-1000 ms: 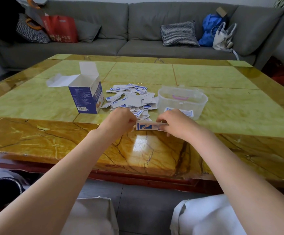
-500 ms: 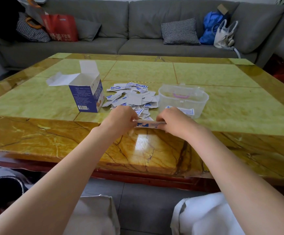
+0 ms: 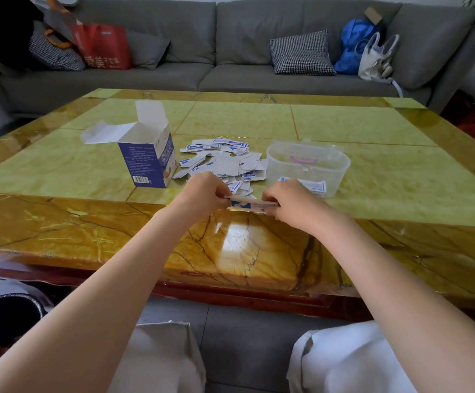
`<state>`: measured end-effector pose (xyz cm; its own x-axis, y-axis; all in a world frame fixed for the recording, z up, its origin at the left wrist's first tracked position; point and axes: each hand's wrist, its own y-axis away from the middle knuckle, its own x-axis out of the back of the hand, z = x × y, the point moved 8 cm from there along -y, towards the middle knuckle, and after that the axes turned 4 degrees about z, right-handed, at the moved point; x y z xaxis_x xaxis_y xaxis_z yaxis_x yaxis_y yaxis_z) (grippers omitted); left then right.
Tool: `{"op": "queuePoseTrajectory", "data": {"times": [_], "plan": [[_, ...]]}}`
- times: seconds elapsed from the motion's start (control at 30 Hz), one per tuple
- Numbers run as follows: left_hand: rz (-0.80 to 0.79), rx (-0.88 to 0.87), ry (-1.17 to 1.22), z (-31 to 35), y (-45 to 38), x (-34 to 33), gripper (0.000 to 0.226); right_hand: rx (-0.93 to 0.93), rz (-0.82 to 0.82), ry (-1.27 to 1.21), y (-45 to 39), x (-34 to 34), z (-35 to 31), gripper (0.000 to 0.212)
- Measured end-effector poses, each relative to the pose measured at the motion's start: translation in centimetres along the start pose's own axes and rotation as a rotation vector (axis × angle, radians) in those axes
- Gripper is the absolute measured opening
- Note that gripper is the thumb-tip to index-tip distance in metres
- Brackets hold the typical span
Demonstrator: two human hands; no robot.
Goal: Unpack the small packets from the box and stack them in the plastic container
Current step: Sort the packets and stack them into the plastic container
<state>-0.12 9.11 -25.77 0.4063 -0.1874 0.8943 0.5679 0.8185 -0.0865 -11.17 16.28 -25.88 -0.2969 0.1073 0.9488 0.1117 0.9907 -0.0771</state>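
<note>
Marble table (image 3: 372, 177), green and amber. Near its front edge, left hand (image 3: 202, 195) and right hand (image 3: 290, 204) facing each other, fingers of both curled and pinching the two ends of a small stack (image 3: 249, 204) of packets. Stack now lying flatter than a second ago, blue print less turned toward the camera, hands a little farther in over the table. Likely squaring the stack's edges before the drop. Just behind, a loose pile (image 3: 225, 163) of packets spread on the table, between the opened blue box (image 3: 148, 157) on the left and the clear container (image 3: 310, 165) on the right. Container holding a few packets already. Most of the job still ahead.
</note>
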Motion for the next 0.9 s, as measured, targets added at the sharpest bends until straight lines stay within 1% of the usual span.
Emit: {"op": "queuePoseTrajectory", "data": {"times": [0.07,0.17,0.2,0.3,0.37,0.4,0.47,0.5,0.57,0.63,0.67,0.7,0.77,0.83,0.9], "plan": [[0.055,0.013,0.097,0.0,-0.4,1.0,0.016,-0.022,0.056,-0.099,-0.1,1.2,0.4,0.012],[0.140,0.072,0.354,0.5,-1.3,2.6,0.011,-0.106,0.164,-0.304,-0.4,3.6,2.0,0.020],[0.159,0.085,0.428,1.0,-1.8,3.1,0.010,-0.135,0.188,-0.333,-0.5,4.5,2.7,0.018],[0.162,0.090,0.535,3.6,-4.0,4.1,0.015,-0.223,0.250,-0.389,-1.1,7.2,5.0,0.010],[0.155,0.114,0.642,5.2,-5.5,4.5,0.017,-0.285,0.320,-0.531,-1.6,9.0,6.9,0.008],[0.152,0.127,0.691,5.9,-6.3,4.4,0.019,-0.325,0.374,-0.619,-1.8,9.9,7.9,0.012],[0.151,0.158,0.695,6.7,-7.6,3.8,0.018,-0.417,0.493,-0.771,-1.8,10.8,9.8,0.019],[0.143,0.174,0.676,7.2,-8.3,3.3,0.016,-0.451,0.553,-0.772,-1.9,11.3,10.7,0.018],[0.115,0.199,0.616,7.8,-9.3,2.1,0.018,-0.475,0.616,-0.622,-2.1,11.7,11.5,0.019],[0.092,0.193,0.469,8.2,-10.1,1.2,0.014,-0.446,0.580,-0.389,-2.7,11.6,11.3,0.014],[0.087,0.187,0.379,8.4,-10.3,0.9,0.010,-0.425,0.525,-0.302,-3.1,11.3,11.1,0.011],[0.085,0.185,0.292,8.5,-10.6,0.6,0.012,-0.405,0.455,-0.245,-3.6,10.8,10.9,0.010],[0.071,0.171,0.131,8.5,-11.0,0.0,0.023,-0.377,0.286,-0.165,-4.2,9.4,10.6,0.015],[0.038,0.121,-0.015,8.9,-11.3,-0.6,0.021,-0.350,0.132,-0.096,-4.4,8.1,10.1,0.021],[-0.015,0.068,-0.156,9.6,-11.7,-1.4,0.022,-0.352,0.027,-0.041,-4.4,7.2,9.8,0.024]]}}
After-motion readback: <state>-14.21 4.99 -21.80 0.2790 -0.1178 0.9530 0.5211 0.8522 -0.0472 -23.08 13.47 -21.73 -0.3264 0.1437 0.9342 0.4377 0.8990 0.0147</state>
